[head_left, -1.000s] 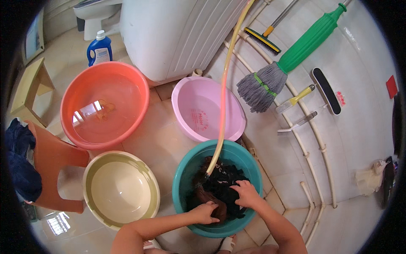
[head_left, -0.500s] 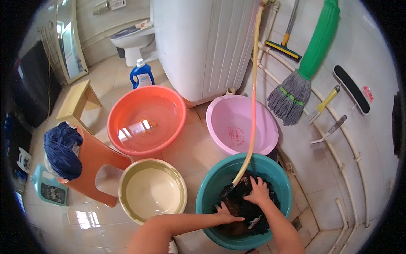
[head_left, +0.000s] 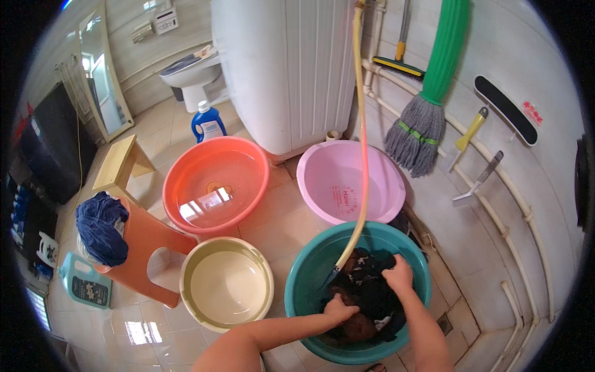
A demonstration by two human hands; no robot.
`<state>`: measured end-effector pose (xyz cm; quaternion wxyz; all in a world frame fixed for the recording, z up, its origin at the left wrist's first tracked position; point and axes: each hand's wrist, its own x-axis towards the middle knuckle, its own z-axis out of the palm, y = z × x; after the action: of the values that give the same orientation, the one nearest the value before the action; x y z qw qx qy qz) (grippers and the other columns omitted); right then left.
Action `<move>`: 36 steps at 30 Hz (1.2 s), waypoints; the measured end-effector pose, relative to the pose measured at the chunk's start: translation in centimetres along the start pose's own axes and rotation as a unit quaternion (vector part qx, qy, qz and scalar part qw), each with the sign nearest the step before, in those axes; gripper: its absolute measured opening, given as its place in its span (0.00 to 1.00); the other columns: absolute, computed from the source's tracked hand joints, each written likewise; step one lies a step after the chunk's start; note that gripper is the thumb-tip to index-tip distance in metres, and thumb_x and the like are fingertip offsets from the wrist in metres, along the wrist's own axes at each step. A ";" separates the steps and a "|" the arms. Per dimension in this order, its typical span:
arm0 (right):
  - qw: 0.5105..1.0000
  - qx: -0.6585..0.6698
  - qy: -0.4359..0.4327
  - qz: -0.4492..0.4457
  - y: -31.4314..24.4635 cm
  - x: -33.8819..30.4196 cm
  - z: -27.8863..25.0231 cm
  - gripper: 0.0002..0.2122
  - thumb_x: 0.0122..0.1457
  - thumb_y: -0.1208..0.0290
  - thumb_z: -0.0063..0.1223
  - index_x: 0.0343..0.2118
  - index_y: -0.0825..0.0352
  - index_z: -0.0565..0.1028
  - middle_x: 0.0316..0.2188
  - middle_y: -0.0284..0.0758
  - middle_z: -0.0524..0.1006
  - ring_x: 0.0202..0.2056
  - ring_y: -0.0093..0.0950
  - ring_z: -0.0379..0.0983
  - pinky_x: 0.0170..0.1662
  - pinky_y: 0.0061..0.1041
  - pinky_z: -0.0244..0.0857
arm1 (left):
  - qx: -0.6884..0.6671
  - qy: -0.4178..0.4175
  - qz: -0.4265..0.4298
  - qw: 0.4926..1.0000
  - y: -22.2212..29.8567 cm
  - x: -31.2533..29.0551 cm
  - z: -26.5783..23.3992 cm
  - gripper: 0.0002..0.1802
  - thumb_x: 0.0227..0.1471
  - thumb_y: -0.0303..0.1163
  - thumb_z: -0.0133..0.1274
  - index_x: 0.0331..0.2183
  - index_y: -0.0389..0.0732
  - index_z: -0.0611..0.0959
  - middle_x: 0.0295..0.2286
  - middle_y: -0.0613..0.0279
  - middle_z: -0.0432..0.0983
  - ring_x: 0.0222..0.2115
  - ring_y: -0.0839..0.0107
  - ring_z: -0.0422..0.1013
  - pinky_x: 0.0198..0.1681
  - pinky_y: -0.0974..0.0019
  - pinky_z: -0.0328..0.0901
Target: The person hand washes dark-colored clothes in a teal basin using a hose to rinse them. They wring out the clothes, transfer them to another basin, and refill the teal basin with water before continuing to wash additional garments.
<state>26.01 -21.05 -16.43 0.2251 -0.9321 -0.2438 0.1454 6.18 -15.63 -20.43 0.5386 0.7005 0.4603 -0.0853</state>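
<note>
A teal basin (head_left: 296, 280) on the floor in front of me holds a black garment (head_left: 375, 296) in brownish water. At the basin's right side my right hand (head_left: 398, 276) is closed on a bunched, slightly raised fold of the cloth. My left hand (head_left: 341, 309) is low in the basin, fingers curled into the cloth near its front left; the fingertips are partly hidden. A pale yellow hose (head_left: 357, 235) hangs down into the basin, its end just beyond my hands, with water seeming to run from it.
Around the teal basin stand a cream basin (head_left: 193, 308), an orange basin (head_left: 170, 201) with water, and a pink basin (head_left: 305, 186). Dark blue cloth (head_left: 102, 228) lies on an orange stool (head_left: 149, 255). Behind are a detergent bottle (head_left: 211, 127) and a white appliance (head_left: 273, 74); a mop (head_left: 418, 133) hangs right.
My right hand has gone from spread on the cloth to gripping it, moving right and lifting a fold. My left fingers have curled in. The view has shifted slightly.
</note>
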 end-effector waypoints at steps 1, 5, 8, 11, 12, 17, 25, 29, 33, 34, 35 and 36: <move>1.000 0.015 0.021 0.002 1.3 0.7 0.0 0.25 0.35 0.73 0.54 0.44 0.67 0.69 0.27 0.43 0.74 0.28 0.36 0.71 0.33 0.33 0.65 | -0.038 -0.004 -0.014 0.999 1.3 -1.0 0.0 0.42 0.32 0.46 0.59 0.46 0.30 0.65 0.34 0.44 0.73 0.30 0.54 0.72 0.31 0.59 0.67; 0.993 0.076 -0.058 0.066 -2.4 0.2 -4.0 0.33 0.41 0.73 0.53 0.55 0.68 0.58 0.35 0.41 0.71 0.30 0.33 0.69 0.34 0.34 0.64 | -0.162 -0.089 -0.034 0.982 4.3 -3.3 -0.4 0.45 0.35 0.40 0.60 0.51 0.30 0.59 0.36 0.47 0.71 0.34 0.59 0.69 0.35 0.63 0.65; 0.996 0.080 -0.017 0.033 -3.5 0.1 -6.3 0.30 0.39 0.73 0.53 0.51 0.68 0.62 0.26 0.40 0.72 0.26 0.32 0.69 0.31 0.33 0.63 | -0.194 -0.158 -0.033 0.968 8.6 -6.2 -2.9 0.45 0.36 0.36 0.60 0.53 0.28 0.57 0.38 0.48 0.70 0.37 0.63 0.68 0.40 0.66 0.64; 0.990 0.135 0.025 -0.035 -4.3 0.1 -8.1 0.23 0.37 0.75 0.52 0.43 0.69 0.68 0.23 0.39 0.71 0.25 0.30 0.69 0.29 0.30 0.62 | -0.229 -0.154 0.035 0.961 9.4 -6.9 -1.2 0.43 0.36 0.33 0.60 0.52 0.26 0.59 0.37 0.49 0.70 0.36 0.66 0.68 0.39 0.67 0.64; 0.981 0.172 0.036 -0.078 -5.2 -0.3 -9.0 0.20 0.37 0.77 0.52 0.39 0.69 0.70 0.25 0.39 0.71 0.25 0.29 0.69 0.29 0.27 0.62 | -0.245 -0.143 0.070 0.957 9.4 -6.8 -0.3 0.43 0.36 0.33 0.60 0.52 0.26 0.59 0.37 0.49 0.71 0.36 0.67 0.68 0.39 0.68 0.64; 0.982 0.075 0.005 -0.173 -6.9 -0.9 -10.3 0.19 0.35 0.78 0.53 0.37 0.69 0.70 0.33 0.38 0.72 0.27 0.34 0.70 0.33 0.28 0.64 | -0.103 -0.147 0.200 0.963 10.3 -4.7 3.7 0.43 0.38 0.39 0.59 0.50 0.26 0.58 0.46 0.37 0.61 0.46 0.50 0.61 0.48 0.60 0.59; 0.883 -0.162 -0.189 -0.397 -1.3 -3.2 0.1 0.26 0.37 0.65 0.63 0.43 0.63 0.72 0.46 0.38 0.67 0.52 0.38 0.57 0.58 0.41 0.44 | -0.066 -0.184 0.365 0.910 5.3 -1.9 7.3 0.35 0.43 0.40 0.54 0.49 0.30 0.62 0.47 0.39 0.58 0.49 0.46 0.57 0.51 0.53 0.54; 0.898 -0.160 -0.211 -0.352 -2.5 -3.0 0.8 0.17 0.42 0.72 0.59 0.40 0.61 0.73 0.43 0.35 0.70 0.53 0.34 0.58 0.60 0.44 0.38 | -0.097 -0.148 0.385 0.906 3.8 -3.5 2.9 0.27 0.44 0.36 0.53 0.45 0.32 0.68 0.45 0.41 0.63 0.47 0.47 0.59 0.50 0.54 0.56; 0.936 -0.064 -0.138 -0.318 -3.5 -3.5 -0.3 0.10 0.48 0.71 0.53 0.36 0.62 0.72 0.36 0.36 0.72 0.43 0.37 0.66 0.49 0.39 0.57 | 0.108 -0.096 0.421 0.896 1.5 -3.3 -2.1 0.15 0.42 0.30 0.51 0.35 0.35 0.75 0.35 0.49 0.69 0.40 0.52 0.65 0.44 0.57 0.62; 0.949 -0.014 -0.134 -0.285 -4.2 -3.8 -0.7 0.09 0.49 0.71 0.52 0.35 0.63 0.72 0.35 0.37 0.72 0.41 0.39 0.68 0.46 0.38 0.61 | 0.170 -0.124 0.378 0.901 0.7 -2.9 -3.3 0.12 0.43 0.30 0.50 0.33 0.35 0.76 0.35 0.50 0.70 0.40 0.53 0.65 0.43 0.56 0.62; 0.956 0.016 -0.101 -0.277 -5.5 -4.1 -1.7 0.09 0.52 0.68 0.50 0.34 0.64 0.70 0.34 0.39 0.72 0.33 0.42 0.70 0.36 0.38 0.64 | 0.200 -0.114 0.355 0.906 -0.5 -2.8 -4.1 0.11 0.42 0.30 0.50 0.32 0.36 0.76 0.32 0.51 0.70 0.39 0.53 0.66 0.41 0.56 0.63; 0.957 0.057 -0.071 -0.276 -6.3 -3.9 -2.1 0.10 0.53 0.67 0.49 0.35 0.66 0.70 0.31 0.41 0.72 0.30 0.41 0.70 0.34 0.36 0.64 | 0.230 -0.104 0.332 0.909 -1.6 -2.6 -4.8 0.10 0.42 0.30 0.50 0.30 0.37 0.76 0.30 0.51 0.70 0.37 0.52 0.67 0.40 0.55 0.64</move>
<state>21.10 -18.96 -10.90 0.2910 -0.8013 -0.4987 0.1567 1.75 -13.06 -17.96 0.4046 0.9045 0.1099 -0.0778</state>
